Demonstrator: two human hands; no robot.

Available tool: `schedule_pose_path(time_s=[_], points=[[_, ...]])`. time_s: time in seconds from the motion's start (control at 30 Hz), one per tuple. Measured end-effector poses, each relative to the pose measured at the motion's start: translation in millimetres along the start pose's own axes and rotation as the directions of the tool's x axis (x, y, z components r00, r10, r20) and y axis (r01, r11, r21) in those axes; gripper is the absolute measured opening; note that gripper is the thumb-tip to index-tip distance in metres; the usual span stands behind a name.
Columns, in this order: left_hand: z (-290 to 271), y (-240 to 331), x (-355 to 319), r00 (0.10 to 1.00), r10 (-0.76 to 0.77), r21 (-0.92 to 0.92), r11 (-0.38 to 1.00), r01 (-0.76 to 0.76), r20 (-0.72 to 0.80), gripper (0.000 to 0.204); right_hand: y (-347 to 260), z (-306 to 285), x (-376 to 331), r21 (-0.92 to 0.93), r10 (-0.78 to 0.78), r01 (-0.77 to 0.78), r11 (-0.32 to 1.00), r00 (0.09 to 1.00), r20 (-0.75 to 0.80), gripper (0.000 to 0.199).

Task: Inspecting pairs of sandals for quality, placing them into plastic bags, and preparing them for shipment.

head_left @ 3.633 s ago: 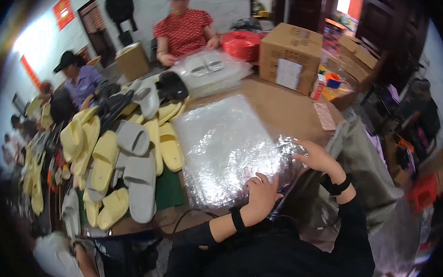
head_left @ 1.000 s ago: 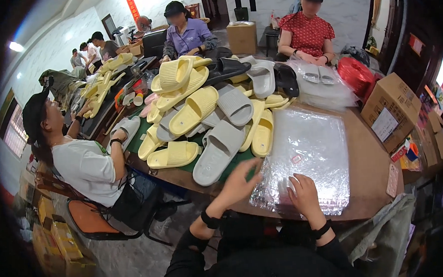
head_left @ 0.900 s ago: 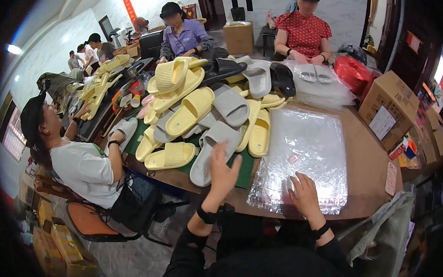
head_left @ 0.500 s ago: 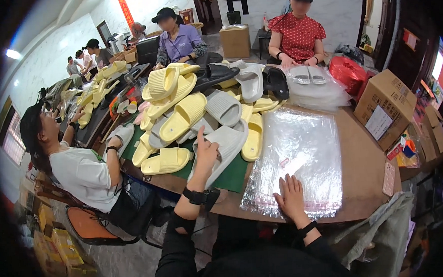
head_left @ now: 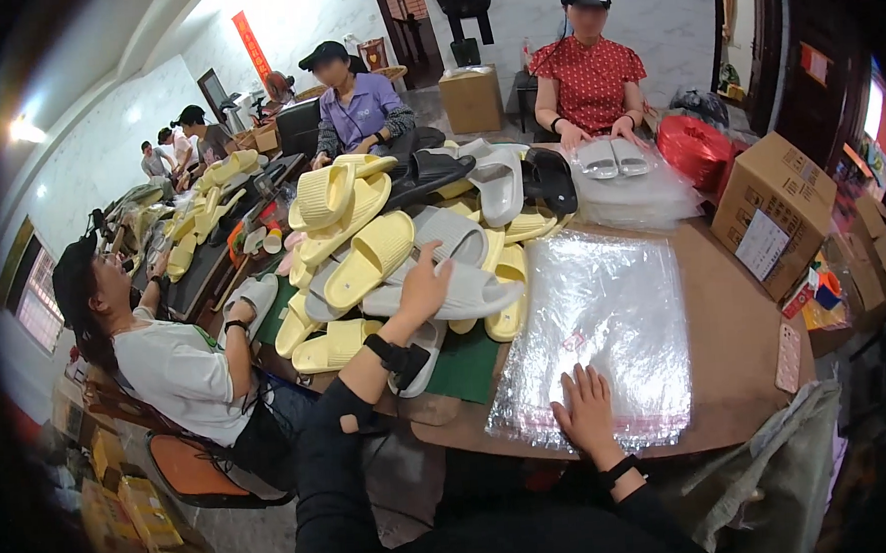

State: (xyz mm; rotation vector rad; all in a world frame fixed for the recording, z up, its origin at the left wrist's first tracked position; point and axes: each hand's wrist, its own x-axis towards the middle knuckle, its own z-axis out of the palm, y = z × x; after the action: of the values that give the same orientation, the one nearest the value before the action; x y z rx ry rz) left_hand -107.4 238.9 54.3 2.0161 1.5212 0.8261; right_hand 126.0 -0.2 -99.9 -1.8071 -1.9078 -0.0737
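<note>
My left hand (head_left: pixel 424 292) is closed on a light grey slipper (head_left: pixel 479 295), which lies sideways across the front of a slipper pile; its fingertips are partly hidden. Another grey slipper (head_left: pixel 429 362) shows beneath, partly behind my wrist. Yellow ribbed slippers (head_left: pixel 370 258) are heaped just left of and beyond this hand. A darker grey slipper (head_left: pixel 451 234) rests right above it. My right hand (head_left: pixel 588 414) lies flat, fingers stretched, on the near part of a stack of clear plastic bags (head_left: pixel 619 297). Nothing is held in it.
A green mat (head_left: pixel 465 365) lies under the pile on the brown table (head_left: pixel 728 362). At the right are a phone (head_left: pixel 788 357), a cardboard box (head_left: pixel 775 214) and a red plastic roll (head_left: pixel 695 148). Co-workers sit at left and across; one touches a pair of grey slippers (head_left: pixel 612 157) on bags.
The grey slipper at my left hand has turned from slanting to lying crosswise, baring another grey one below. My left hand has moved slightly up and right. My right hand stays on the bags.
</note>
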Motion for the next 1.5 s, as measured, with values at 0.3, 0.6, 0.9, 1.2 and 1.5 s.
schedule_pose_path(time_s=[0.3,0.6,0.9,1.2,1.5], points=[[-1,-15,34,0.996,-0.014,-0.02,1.0,0.016,0.092,0.107,-4,-2,3,0.036,-0.004,0.005,0.999,1.0,-0.002,0.051],[-1,-20,36,0.953,-0.274,-0.343,0.889,0.303,0.133,0.113,-1,-1,3,0.048,0.003,-0.003,0.999,1.0,0.005,0.05],[5,-5,22,0.874,-0.181,-0.511,0.75,0.42,0.452,0.054,-2,-2,-1,0.051,0.021,-0.021,0.998,1.0,0.004,0.05],[37,85,-62,0.695,0.07,-0.671,0.344,0.657,0.716,0.025,1,2,0,0.047,-0.012,0.013,0.999,1.0,-0.02,0.052],[77,180,-131,0.807,-0.043,-0.807,-0.079,0.586,0.59,0.033,-11,-18,12,0.425,0.12,-0.112,0.898,0.993,0.007,0.056]])
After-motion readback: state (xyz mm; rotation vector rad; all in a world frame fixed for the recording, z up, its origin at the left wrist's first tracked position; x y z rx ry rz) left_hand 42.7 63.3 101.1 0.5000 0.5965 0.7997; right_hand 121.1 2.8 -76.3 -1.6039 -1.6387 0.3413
